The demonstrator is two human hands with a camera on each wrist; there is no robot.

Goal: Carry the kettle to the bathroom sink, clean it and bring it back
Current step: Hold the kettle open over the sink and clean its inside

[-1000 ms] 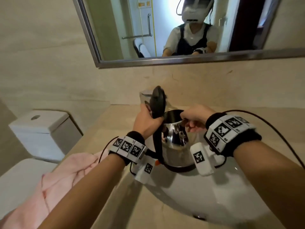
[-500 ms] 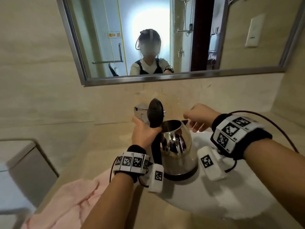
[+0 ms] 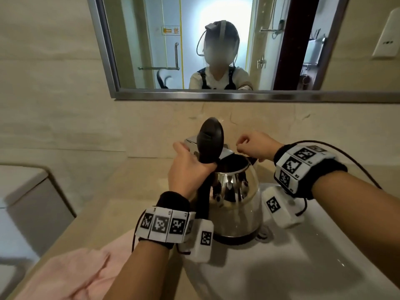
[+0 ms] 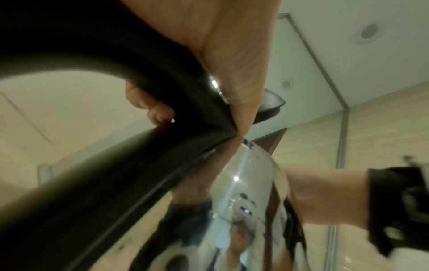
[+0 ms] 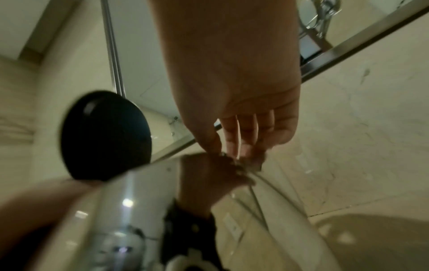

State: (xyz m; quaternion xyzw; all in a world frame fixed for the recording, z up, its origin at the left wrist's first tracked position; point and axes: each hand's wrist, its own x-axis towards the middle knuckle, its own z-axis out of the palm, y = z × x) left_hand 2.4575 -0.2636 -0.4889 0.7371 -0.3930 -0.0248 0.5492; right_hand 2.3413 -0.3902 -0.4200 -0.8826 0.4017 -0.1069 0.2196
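A steel kettle (image 3: 238,208) with a black handle (image 4: 116,45) stands at the near-left rim of the white sink (image 3: 324,267). Its black lid (image 3: 211,139) is flipped upright and the mouth is open. My left hand (image 3: 188,169) grips the top of the handle, with the fingers wrapped round it in the left wrist view. My right hand (image 3: 255,146) hovers over the far side of the mouth by the spout. Its fingers (image 5: 234,139) point down with the tips at the kettle's rim (image 5: 232,161), and they hold nothing. I cannot tell whether the base rests on the sink.
A chrome faucet (image 3: 226,153) sits right behind the lid. A pink towel (image 3: 71,273) lies on the beige counter (image 3: 129,191) to the left, with a toilet tank (image 3: 21,191) beyond it. A mirror (image 3: 216,50) hangs on the wall above.
My right hand has come off the kettle's mouth and moved up and back over the spout. My head has tilted up. The left hand keeps its grip on the handle.
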